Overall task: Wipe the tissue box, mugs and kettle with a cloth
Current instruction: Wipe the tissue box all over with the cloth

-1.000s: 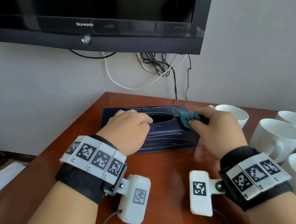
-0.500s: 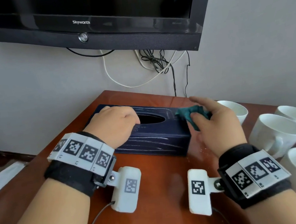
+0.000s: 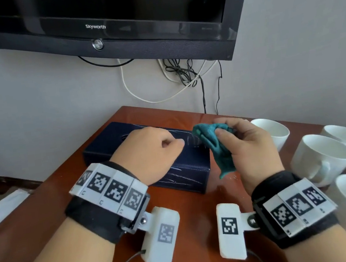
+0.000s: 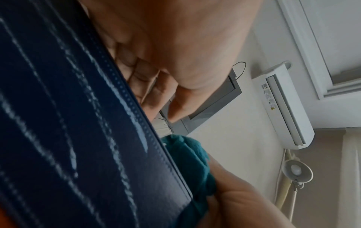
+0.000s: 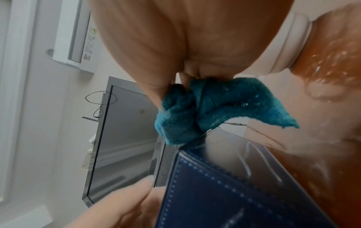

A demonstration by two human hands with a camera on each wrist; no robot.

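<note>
The tissue box (image 3: 180, 174), dark blue with stitched edges and pale wet streaks, lies on the red-brown counter (image 3: 46, 209) under my left hand (image 3: 148, 153) and just left of my right hand (image 3: 251, 149). My left hand rests on the box's top, fingers curled in against it; from the head view I cannot tell whether they grip an edge, and the hand hides most of the box's opening. My right hand pinches the teal cloth (image 3: 215, 142) between thumb and fingertips, bunched at the top, with a loose tail hanging down past the box's right end. In the right wrist view the cloth (image 5: 205, 111) touches the box's upper corner (image 5: 224, 185); the left wrist view shows it (image 4: 191, 162) pressed beside the box's edge. Four white mugs (image 3: 322, 155) stand to the right of my right hand, the nearest one cut off by the frame and blurred. Droplets speckle the counter below the cloth.
</note>
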